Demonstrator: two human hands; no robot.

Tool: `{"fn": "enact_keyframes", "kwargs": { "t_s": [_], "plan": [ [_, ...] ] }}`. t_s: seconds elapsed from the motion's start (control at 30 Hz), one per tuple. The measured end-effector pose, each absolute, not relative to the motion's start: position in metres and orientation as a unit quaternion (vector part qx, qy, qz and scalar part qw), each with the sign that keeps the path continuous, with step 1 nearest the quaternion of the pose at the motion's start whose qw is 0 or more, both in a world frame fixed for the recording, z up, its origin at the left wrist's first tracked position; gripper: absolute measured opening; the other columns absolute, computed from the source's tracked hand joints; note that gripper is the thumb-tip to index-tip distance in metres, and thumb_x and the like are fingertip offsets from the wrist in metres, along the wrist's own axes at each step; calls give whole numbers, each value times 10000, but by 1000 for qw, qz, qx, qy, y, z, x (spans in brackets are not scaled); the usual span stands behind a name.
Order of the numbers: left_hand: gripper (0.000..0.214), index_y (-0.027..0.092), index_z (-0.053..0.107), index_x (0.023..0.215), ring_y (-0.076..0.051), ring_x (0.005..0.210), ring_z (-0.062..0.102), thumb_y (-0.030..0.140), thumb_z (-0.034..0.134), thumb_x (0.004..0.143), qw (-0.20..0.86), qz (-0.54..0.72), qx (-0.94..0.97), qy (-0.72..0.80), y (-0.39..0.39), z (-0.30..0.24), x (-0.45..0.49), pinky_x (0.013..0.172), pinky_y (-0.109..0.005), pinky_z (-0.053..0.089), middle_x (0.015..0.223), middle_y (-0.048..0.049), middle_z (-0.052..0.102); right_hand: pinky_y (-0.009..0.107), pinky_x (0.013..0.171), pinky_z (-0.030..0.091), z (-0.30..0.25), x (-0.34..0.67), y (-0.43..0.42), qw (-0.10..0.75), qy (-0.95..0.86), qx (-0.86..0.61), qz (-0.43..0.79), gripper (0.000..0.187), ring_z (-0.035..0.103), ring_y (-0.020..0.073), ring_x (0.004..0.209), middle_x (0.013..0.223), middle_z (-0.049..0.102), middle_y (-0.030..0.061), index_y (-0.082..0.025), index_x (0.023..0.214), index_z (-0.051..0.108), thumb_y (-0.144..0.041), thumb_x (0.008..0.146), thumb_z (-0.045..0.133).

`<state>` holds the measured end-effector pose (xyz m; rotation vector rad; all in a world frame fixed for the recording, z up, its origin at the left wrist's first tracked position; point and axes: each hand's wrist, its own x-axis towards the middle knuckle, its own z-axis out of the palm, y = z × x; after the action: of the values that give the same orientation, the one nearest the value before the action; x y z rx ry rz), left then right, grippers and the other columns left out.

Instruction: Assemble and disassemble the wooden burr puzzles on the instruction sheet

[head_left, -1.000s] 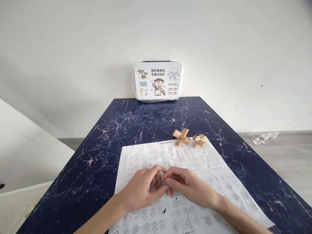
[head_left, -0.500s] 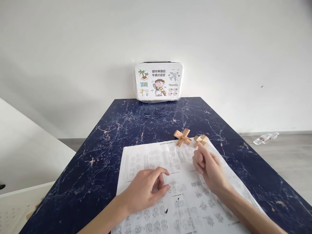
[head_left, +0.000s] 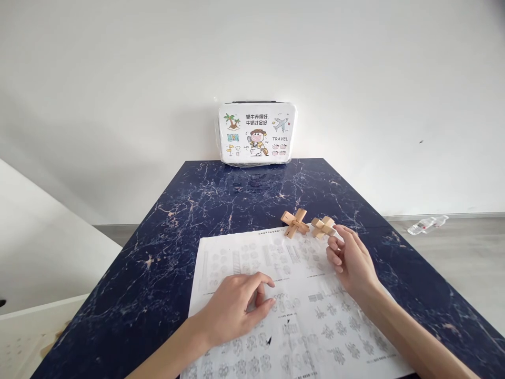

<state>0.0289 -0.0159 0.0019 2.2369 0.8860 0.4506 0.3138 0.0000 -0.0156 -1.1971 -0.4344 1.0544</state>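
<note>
A printed instruction sheet (head_left: pixel 232 252) with rows of small line drawings lies on the table. Resting on its left half, my left hand (head_left: pixel 240 305) is empty, its fingers loosely bent and the thumb apart from the index finger. Two wooden interlocking puzzles lie along the sheet's far edge: a darker burr puzzle (head_left: pixel 295 223) and, to its right, a paler burr puzzle (head_left: pixel 323 227). My right hand (head_left: pixel 353 258) is beside the paler one, index fingertip at its right side, other fingers curled but not wrapped around it. Whether the fingertip touches the wood is unclear.
Against the wall, a white cartoon-printed case (head_left: pixel 258 131) in clear plastic stands at the far end of the dark blue marbled table (head_left: pixel 189 210). A white perforated bin (head_left: pixel 31 326) is low on the left. A clear plastic bottle (head_left: pixel 428 225) lies on the floor to the right.
My right hand has moved right, off the front of the paler puzzle, which now shows more fully and sits slightly further left. My left hand stays in place.
</note>
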Motion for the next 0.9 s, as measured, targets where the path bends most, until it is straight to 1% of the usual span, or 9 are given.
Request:
{"fn": "enact_keyframes", "kwargs": {
  "t_s": [0.1, 0.17, 0.23, 0.3, 0.37, 0.47, 0.67, 0.77, 0.9],
  "plan": [
    [150, 228, 631, 1180, -143, 623, 594, 266, 603, 1038, 335, 174, 861, 340, -16, 2, 29, 670, -287, 485, 779, 32, 712, 149, 308, 283, -13, 316, 1, 654, -191, -546, 487, 365, 417, 68, 376, 653, 588, -76, -295, 1154, 637, -469, 877, 799],
    [147, 227, 633, 1177, -144, 628, 600, 272, 602, 1041, 333, 172, 863, 340, -16, 3, 29, 678, -288, 489, 782, 31, 716, 154, 294, 285, -10, 318, 2, 634, -194, -556, 502, 395, 430, 75, 372, 724, 675, -38, -315, 1222, 632, -496, 901, 775],
    [144, 225, 633, 1174, -142, 626, 601, 280, 595, 1048, 331, 170, 863, 340, -16, 4, 29, 687, -291, 494, 778, 34, 715, 161, 284, 295, -8, 320, 4, 620, -199, -561, 512, 417, 451, 81, 378, 822, 737, 1, -323, 1262, 628, -506, 914, 768],
    [144, 223, 633, 1174, -140, 623, 601, 285, 591, 1051, 331, 169, 864, 339, -16, 4, 29, 692, -293, 497, 775, 36, 713, 172, 289, 332, -7, 322, 5, 614, -205, -558, 519, 431, 494, 90, 408, 904, 759, 29, -310, 1266, 643, -512, 911, 782],
    [147, 223, 634, 1176, -141, 624, 600, 286, 594, 1050, 331, 168, 865, 338, -16, 5, 29, 689, -293, 496, 776, 36, 713, 182, 314, 383, -7, 322, 6, 615, -210, -542, 532, 436, 535, 100, 454, 933, 747, 31, -295, 1240, 665, -519, 894, 808],
    [143, 222, 637, 1171, -140, 626, 594, 292, 591, 1055, 332, 168, 865, 336, -16, 4, 29, 677, -289, 486, 782, 32, 717, 187, 372, 444, -11, 321, 7, 627, -207, -517, 545, 438, 544, 97, 501, 892, 687, -4, -282, 1190, 680, -496, 854, 862],
    [151, 221, 638, 1179, -135, 616, 573, 286, 585, 1054, 336, 167, 865, 334, -15, 3, 29, 659, -280, 468, 791, 27, 719, 195, 396, 413, -21, 319, 6, 670, -215, -496, 508, 421, 491, 86, 524, 844, 583, -39, -256, 1049, 647, -508, 810, 886],
    [149, 219, 635, 1175, -132, 613, 561, 296, 582, 1059, 338, 169, 863, 334, -16, 2, 29, 656, -279, 462, 790, 28, 713, 210, 427, 413, -25, 317, 3, 687, -237, -497, 475, 372, 477, 87, 541, 859, 547, -47, -267, 1020, 619, -518, 860, 842],
    [143, 220, 639, 1159, -130, 609, 539, 303, 586, 1056, 348, 173, 858, 336, -16, 2, 29, 635, -275, 446, 772, 31, 696, 236, 445, 408, -26, 309, -4, 682, -318, -510, 417, 280, 484, 97, 559, 938, 539, -36, -295, 1069, 601, -544, 990, 704]
  ]
}}
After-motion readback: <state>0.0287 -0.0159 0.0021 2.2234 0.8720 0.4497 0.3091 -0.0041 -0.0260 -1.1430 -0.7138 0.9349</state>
